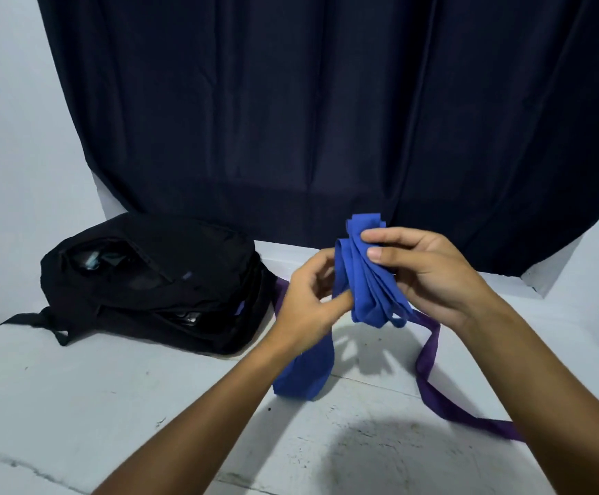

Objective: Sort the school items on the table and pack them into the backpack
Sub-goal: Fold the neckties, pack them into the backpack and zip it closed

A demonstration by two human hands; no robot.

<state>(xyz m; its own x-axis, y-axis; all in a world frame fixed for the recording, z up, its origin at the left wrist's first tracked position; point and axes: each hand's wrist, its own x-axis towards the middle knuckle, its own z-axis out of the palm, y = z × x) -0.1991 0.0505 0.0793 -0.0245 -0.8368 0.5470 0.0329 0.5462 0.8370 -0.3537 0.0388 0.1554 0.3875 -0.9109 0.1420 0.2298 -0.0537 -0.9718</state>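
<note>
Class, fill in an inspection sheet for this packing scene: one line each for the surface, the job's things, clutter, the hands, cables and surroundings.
Surface: white table, scuffed and marked with dark specks.
Job's things: black backpack lying at the left with its top open; blue cloth strip gathered in folds above the table, one end hanging down; purple strip trailing across the table at the right.
Clutter: nothing seen.
Hands: left hand pinches the blue strip's lower folds; right hand grips its upper folds.
Cables: nothing seen.
Surroundings: dark curtain behind the table; pale wall at the left.
</note>
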